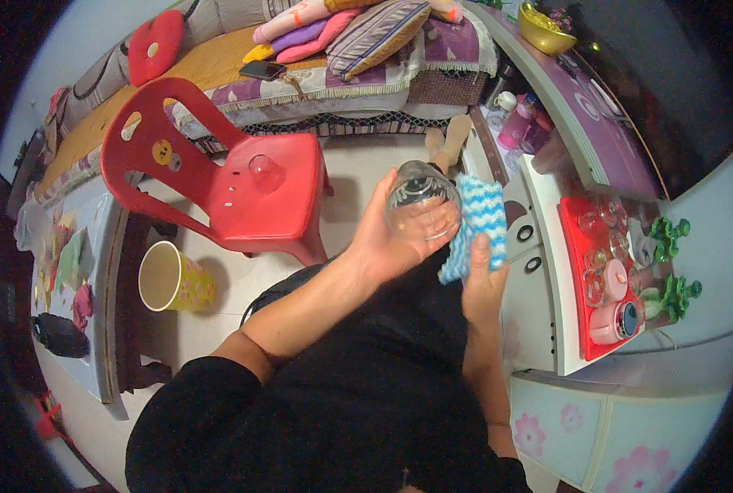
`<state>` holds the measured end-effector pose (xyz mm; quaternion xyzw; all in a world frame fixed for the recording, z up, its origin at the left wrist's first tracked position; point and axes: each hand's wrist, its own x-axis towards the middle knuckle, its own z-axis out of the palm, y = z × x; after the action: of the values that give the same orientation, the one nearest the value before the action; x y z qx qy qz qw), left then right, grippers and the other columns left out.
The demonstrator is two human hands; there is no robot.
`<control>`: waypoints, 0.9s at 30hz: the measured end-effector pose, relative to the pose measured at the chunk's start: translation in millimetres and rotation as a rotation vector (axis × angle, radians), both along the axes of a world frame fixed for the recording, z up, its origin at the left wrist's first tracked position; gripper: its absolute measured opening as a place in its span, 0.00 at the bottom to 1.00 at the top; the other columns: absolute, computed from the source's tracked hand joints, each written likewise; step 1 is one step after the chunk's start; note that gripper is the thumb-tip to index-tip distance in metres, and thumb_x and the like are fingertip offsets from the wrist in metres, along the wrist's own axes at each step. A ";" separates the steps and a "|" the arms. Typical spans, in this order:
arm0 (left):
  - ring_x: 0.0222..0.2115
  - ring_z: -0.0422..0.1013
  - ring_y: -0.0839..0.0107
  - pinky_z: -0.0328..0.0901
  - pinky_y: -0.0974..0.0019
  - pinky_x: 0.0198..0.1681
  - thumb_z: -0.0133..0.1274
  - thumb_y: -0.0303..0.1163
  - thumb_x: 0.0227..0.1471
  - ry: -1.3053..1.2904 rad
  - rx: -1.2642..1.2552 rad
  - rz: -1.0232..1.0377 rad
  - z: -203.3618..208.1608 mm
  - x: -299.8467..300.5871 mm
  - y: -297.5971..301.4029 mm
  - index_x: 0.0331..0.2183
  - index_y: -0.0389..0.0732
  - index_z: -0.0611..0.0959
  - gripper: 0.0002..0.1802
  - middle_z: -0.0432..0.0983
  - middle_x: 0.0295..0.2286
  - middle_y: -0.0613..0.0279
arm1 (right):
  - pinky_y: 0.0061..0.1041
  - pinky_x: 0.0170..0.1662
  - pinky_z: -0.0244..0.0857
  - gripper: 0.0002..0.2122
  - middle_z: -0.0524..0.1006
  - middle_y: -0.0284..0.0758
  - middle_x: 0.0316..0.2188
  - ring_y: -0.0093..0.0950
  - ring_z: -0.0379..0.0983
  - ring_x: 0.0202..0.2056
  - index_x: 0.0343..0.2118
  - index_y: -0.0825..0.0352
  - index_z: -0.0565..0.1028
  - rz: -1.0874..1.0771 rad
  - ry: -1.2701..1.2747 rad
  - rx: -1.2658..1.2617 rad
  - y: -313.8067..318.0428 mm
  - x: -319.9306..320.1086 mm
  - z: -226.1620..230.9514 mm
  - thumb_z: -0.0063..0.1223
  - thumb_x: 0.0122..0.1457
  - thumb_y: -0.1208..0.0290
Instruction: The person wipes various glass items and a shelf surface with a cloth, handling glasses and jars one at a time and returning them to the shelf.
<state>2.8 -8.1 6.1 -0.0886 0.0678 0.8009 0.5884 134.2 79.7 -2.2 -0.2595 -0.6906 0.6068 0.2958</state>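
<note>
A clear drinking glass point(407, 197) lies tilted in my left hand point(374, 251), whose fingers curl round its far side and show through it. Pinched in my right hand point(483, 292) is a blue and white striped knitted cloth point(483, 222), with the thumb pressed on its near face. The cloth's left edge meets the side of the glass; whether any of it is inside cannot be made out. Another clear glass point(266, 174) rests on the seat of the red plastic chair point(268, 209), ahead and to the left.
At right, a red tray point(582, 329) on a white cabinet holds several glasses and a pink lidded cup point(605, 324). A yellow-green waste bin point(187, 287) stands on the floor by the low table point(99, 345) at left. A sofa point(342, 94) with cushions lines the far side.
</note>
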 end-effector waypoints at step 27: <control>0.48 0.61 0.67 0.57 0.65 0.51 0.55 0.42 0.43 0.878 0.361 -0.042 3.1 35.8 0.0 0.52 0.37 0.58 0.38 0.62 0.47 0.57 | 0.28 0.46 0.63 0.16 0.72 0.38 0.38 0.29 0.69 0.40 0.44 0.70 0.66 0.353 0.670 -0.776 -27.7 7.5 41.1 0.46 0.50 0.77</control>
<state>38.5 -8.1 9.2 0.3633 0.1718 0.7495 0.5260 141.7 51.9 38.9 -0.0219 -0.3169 0.9072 0.2757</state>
